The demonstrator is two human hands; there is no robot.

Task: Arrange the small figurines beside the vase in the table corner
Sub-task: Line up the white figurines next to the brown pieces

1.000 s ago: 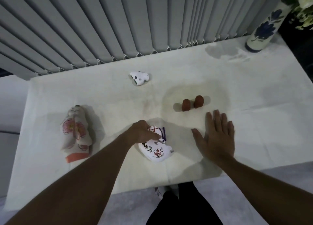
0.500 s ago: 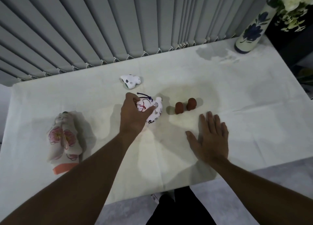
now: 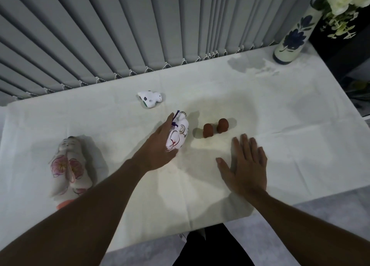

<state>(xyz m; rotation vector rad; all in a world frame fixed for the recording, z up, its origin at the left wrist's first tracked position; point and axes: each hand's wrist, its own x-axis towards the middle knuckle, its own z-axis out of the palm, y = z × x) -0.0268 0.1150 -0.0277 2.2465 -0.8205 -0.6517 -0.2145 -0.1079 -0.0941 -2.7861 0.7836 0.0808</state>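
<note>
4 figurines [image 3: 177,134] scattered mid-table, well apart from the corner vase [image 3: 292,37].

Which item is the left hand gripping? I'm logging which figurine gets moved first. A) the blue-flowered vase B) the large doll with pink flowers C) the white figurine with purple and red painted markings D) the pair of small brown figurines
C: the left hand is wrapped around the white figurine with purple and red markings, while the two brown figurines stand untouched to its right.

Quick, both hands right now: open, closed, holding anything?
Left hand: closed on the white painted figurine.
Right hand: open, flat on the table, holding nothing.
</note>
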